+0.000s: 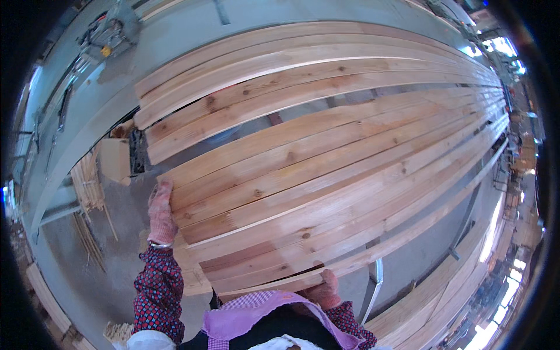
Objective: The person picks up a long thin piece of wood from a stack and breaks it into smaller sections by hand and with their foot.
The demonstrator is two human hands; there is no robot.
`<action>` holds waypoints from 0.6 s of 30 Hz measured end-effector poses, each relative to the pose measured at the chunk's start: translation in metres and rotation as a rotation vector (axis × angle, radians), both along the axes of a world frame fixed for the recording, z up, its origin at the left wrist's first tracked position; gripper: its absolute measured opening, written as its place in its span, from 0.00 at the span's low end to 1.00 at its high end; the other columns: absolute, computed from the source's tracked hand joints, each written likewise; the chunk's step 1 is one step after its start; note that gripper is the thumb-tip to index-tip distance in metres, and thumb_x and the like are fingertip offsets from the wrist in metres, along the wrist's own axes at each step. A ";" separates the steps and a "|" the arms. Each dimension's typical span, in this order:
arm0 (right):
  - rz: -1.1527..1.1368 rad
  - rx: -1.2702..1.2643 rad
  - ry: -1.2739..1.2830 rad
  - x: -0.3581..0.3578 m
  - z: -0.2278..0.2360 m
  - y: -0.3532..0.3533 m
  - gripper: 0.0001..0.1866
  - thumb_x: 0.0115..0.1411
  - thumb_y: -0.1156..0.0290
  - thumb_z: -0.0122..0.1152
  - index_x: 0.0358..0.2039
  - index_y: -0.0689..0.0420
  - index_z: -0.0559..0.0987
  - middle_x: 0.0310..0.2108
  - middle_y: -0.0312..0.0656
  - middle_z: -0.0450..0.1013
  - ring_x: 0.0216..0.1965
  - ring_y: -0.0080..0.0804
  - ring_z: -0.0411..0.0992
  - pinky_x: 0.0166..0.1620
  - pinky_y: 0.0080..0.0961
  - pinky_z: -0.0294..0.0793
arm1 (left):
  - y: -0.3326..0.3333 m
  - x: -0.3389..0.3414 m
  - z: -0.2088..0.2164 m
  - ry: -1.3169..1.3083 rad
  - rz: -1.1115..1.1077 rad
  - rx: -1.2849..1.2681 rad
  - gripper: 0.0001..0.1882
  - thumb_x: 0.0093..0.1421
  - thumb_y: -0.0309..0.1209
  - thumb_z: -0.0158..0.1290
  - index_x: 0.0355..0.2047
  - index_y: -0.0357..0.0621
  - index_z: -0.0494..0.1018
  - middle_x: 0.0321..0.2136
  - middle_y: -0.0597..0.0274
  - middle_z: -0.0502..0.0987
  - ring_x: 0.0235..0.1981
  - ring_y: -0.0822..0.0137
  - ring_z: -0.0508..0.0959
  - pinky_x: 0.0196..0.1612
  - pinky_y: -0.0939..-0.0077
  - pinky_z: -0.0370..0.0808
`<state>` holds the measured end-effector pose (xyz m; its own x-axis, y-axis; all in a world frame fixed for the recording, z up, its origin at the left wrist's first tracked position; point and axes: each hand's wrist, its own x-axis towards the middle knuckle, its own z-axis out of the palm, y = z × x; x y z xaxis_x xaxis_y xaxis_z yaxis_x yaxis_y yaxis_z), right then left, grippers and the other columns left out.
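Long, knotty wooden boards [303, 154] lie side by side in front of me, running from near left to far right. My left hand [162, 214], in a pinkish work glove, is closed on the left end of one board in the middle of the row. My right hand [325, 290], gloved too, grips the nearest board [344, 263] by its lower edge, close to my body. Part of its fingers is hidden by the wood. A gap separates this group from another set of boards [280, 73] farther away.
A grey machine table [169, 55] stretches behind the boards, with a motor unit [111, 35] at far left. Below left are a cardboard box [115, 160] and thin wood strips [87, 184]. A metal support leg [376, 283] stands at right; more planks [429, 297] lie beyond it.
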<state>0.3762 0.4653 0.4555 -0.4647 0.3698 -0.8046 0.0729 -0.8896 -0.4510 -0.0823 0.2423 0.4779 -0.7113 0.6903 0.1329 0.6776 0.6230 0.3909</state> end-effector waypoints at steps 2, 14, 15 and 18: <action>-0.029 -0.029 0.065 -0.026 0.029 0.002 0.42 0.52 0.50 0.62 0.63 0.63 0.65 0.60 0.55 0.67 0.59 0.52 0.68 0.63 0.51 0.67 | -0.005 0.001 -0.003 -0.017 0.007 -0.031 0.30 0.58 0.24 0.54 0.62 0.41 0.67 0.57 0.43 0.73 0.59 0.41 0.72 0.63 0.53 0.66; 0.142 0.162 -0.100 -0.012 0.030 0.005 0.41 0.54 0.46 0.61 0.62 0.60 0.66 0.62 0.55 0.64 0.63 0.53 0.63 0.65 0.52 0.63 | 0.042 -0.006 0.023 -1.084 0.764 0.808 0.27 0.64 0.42 0.58 0.59 0.41 0.71 0.56 0.56 0.74 0.57 0.58 0.73 0.61 0.59 0.69; -0.018 -0.059 0.014 -0.026 0.047 0.007 0.41 0.54 0.46 0.60 0.62 0.59 0.66 0.62 0.55 0.63 0.64 0.54 0.62 0.66 0.52 0.63 | 0.035 -0.016 0.011 -1.048 0.759 0.846 0.27 0.65 0.44 0.57 0.59 0.41 0.72 0.55 0.57 0.74 0.56 0.60 0.73 0.60 0.61 0.70; -0.021 -0.053 -0.007 -0.021 0.040 0.007 0.40 0.54 0.46 0.59 0.62 0.58 0.66 0.63 0.55 0.63 0.63 0.54 0.63 0.66 0.51 0.63 | 0.042 -0.059 0.004 -0.986 0.631 1.048 0.25 0.66 0.43 0.56 0.58 0.42 0.73 0.51 0.58 0.76 0.54 0.64 0.74 0.55 0.68 0.73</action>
